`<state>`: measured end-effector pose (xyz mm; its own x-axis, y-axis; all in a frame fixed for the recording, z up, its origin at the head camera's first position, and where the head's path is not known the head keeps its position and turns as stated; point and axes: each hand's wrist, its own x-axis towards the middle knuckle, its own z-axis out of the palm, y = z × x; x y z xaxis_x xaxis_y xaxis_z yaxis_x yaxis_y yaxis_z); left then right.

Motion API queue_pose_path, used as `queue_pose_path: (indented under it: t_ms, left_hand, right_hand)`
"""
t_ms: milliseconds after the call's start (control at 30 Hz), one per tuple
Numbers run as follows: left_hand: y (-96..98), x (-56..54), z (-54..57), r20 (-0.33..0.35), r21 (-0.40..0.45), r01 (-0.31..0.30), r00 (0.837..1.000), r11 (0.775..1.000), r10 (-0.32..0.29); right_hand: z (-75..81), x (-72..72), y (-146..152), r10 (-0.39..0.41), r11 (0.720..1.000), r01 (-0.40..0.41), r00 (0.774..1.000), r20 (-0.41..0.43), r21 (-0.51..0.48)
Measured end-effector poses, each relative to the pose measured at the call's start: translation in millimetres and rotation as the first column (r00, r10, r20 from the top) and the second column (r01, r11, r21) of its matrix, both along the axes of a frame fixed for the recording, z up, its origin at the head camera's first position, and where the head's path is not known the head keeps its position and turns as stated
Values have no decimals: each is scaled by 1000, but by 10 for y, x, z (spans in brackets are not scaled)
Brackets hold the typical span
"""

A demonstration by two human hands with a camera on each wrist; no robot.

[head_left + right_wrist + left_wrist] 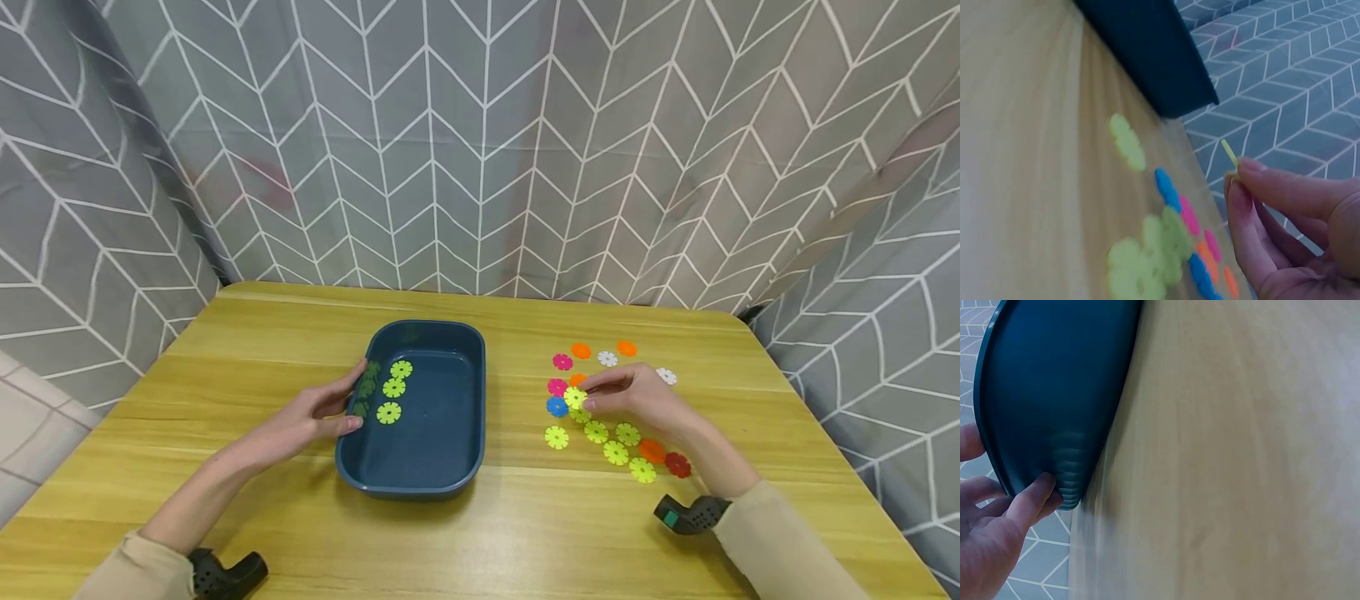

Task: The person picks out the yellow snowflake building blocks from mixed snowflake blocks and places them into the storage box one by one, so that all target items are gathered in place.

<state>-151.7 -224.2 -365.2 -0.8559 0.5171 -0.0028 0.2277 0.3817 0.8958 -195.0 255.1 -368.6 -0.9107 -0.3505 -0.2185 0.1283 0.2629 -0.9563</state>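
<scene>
My right hand [637,398] pinches a yellow-green notched flower disc [575,397] between thumb and fingertips. It holds the disc over the loose ones on the table; edge-on, that disc [1229,152] is a thin strip in the right wrist view. A dark blue rectangular tub [427,450] stands left of the scattered discs. My left hand [307,421] holds its left side, the thumb [1032,497] against the outer wall and a finger [969,442] at the rim. Inside the tub lie a few yellow-green discs [393,388], with darker reflections on the wall beside them.
Loose discs lie right of the tub: several yellow-green ones [616,452], a blue one [557,407], plus pink [562,362], orange [652,451], white [607,358] and red [678,465] ones. A patterned grey curtain [480,150] hangs behind the wooden table [510,542].
</scene>
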Motion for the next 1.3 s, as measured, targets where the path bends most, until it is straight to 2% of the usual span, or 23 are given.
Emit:
queue_pose_path:
  t_ms: [300, 533, 733, 933, 1300]
  left_hand:
    - [5, -14, -14, 20, 2, -9, 1000, 1000, 9]
    - [11, -21, -29, 12, -7, -16, 1000, 1000, 16]
    - [8, -16, -24, 11, -11, -18, 1000, 1000, 18]
    - [-10, 5, 1, -8, -25, -14, 1000, 1000, 14]
    - [-6, 5, 10, -6, -19, -10, 1000, 1000, 10]
  right_hand:
    - [129, -77, -258, 2, 998, 1, 999, -51, 60]
    - [211, -93, -463, 41, 999, -40, 998, -52, 26]
    - [259, -92, -637, 73, 996, -71, 995, -62, 45]
    - [304, -78, -835, 108, 994, -109, 993, -52, -6]
    - [337, -87, -1159, 160, 987, -159, 984, -73, 22]
